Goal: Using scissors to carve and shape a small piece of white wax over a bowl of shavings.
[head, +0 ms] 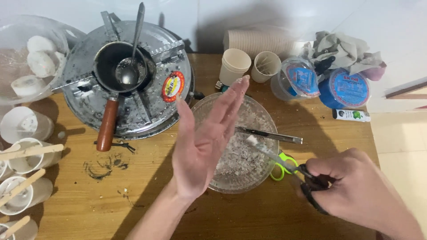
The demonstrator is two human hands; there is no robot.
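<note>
The left hand (pixel 202 144) is held open and flat, palm facing right, fingers straight, holding nothing, raised over the near left edge of a glass bowl (pixel 262 175). The right hand (pixel 356 189) is closed around the dark handles of scissors (pixel 284 160), whose blades reach into the bowl's pale shredded filling. Metal tongs (pixel 269 134) lie across the bowl. The bowl sits on a wooden table (pixel 133 195). Behind left stands a round metal stove (pixel 126 75) carrying a small pot (pixel 118 66) with a ladle (pixel 131 49). Paper cups (pixel 249 64) stand behind the bowl.
</note>
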